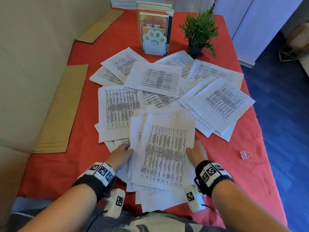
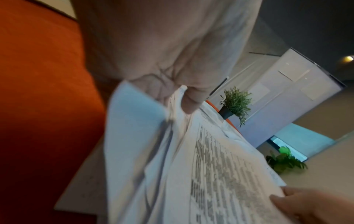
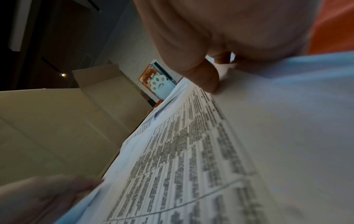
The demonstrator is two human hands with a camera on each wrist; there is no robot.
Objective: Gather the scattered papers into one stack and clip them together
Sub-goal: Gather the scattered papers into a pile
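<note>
**Near the front edge: gathering was under way, clipping not yet begun**

At the near edge of the red table (image 1: 217, 166), both hands held one loose bundle of papers (image 1: 164, 153). The left hand (image 1: 121, 155) gripped its left side, with the thumb on top and the fingers under the sheets, as the left wrist view showed. The right hand (image 1: 195, 152) held the right side in the same way, its thumb pressed on the printed page. The sheets in the bundle were not aligned; their edges fanned out to the left and at the near end.

Many scattered papers (image 1: 155, 77) lay farther on the table, overlapping each other, in front of the book holder (image 1: 154, 42) and the small potted plant (image 1: 199, 32). The binder clip (image 1: 244, 155) lay alone on the cloth, to the right of the right hand and well apart from it.

I judge that the gathering step was about half done. The next move probably called for adding the far sheets to the bundle, then knocking the edges square, and only after this reaching right for the clip. One hand would need to keep the bundle firm so that it does not slide apart.
</note>
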